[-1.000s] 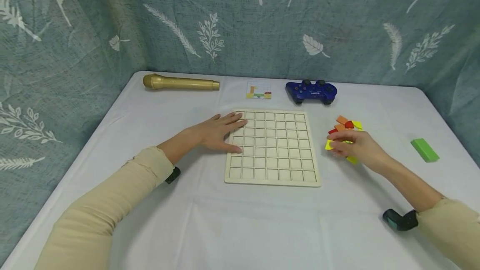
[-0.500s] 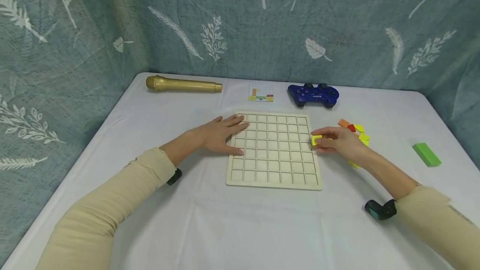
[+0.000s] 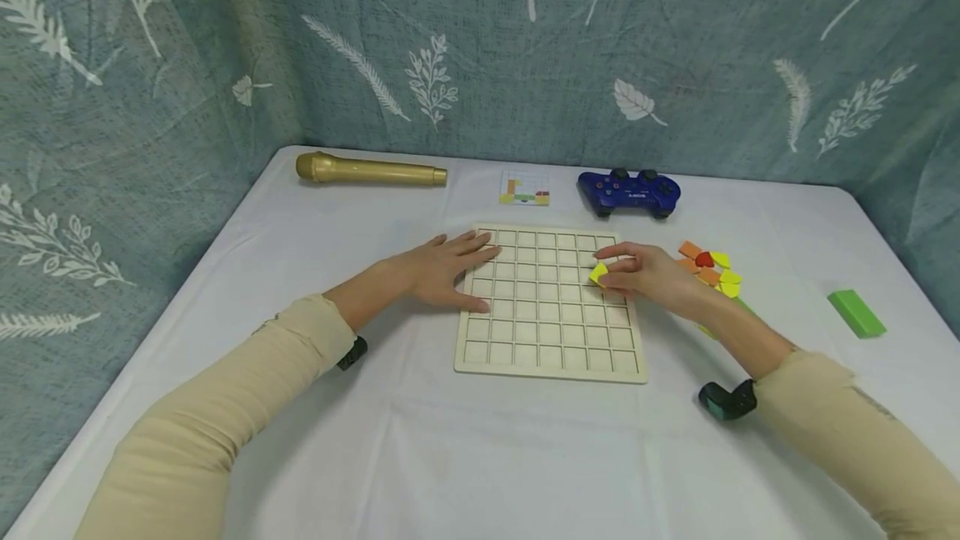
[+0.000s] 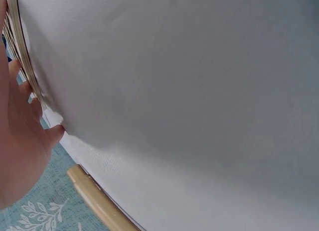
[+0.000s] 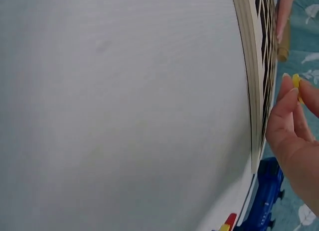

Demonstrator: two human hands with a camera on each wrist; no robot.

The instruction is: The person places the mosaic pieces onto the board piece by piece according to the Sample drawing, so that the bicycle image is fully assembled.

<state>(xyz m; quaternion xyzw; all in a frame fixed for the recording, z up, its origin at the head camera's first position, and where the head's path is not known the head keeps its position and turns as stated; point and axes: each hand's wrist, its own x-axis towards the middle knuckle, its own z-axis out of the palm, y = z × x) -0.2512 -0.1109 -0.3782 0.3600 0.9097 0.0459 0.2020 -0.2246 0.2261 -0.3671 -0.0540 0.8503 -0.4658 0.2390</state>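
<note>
A cream grid board (image 3: 551, 375) lies flat on the white table. My left hand (image 3: 442, 272) rests on its left edge, fingers spread and straight. Over the right part of the board, my right hand (image 3: 648, 277) pinches a small yellow tile (image 3: 598, 274) between thumb and fingertips. In the right wrist view that yellow tile (image 5: 296, 81) shows edge-on, held above the board (image 5: 252, 81). To the right of the board lies a loose heap of orange, red, yellow and green tiles (image 3: 708, 276), partly hidden by my right forearm.
A gold microphone (image 3: 371, 169) lies at the back left. Behind the board are a small printed pattern card (image 3: 525, 188) and a blue game controller (image 3: 630, 193). A green block (image 3: 857, 313) sits far right. A patterned curtain (image 3: 510, 65) hangs behind the table.
My right hand has moved left from the tile heap to over the board, carrying the yellow tile. The left hand stays on the board's edge.
</note>
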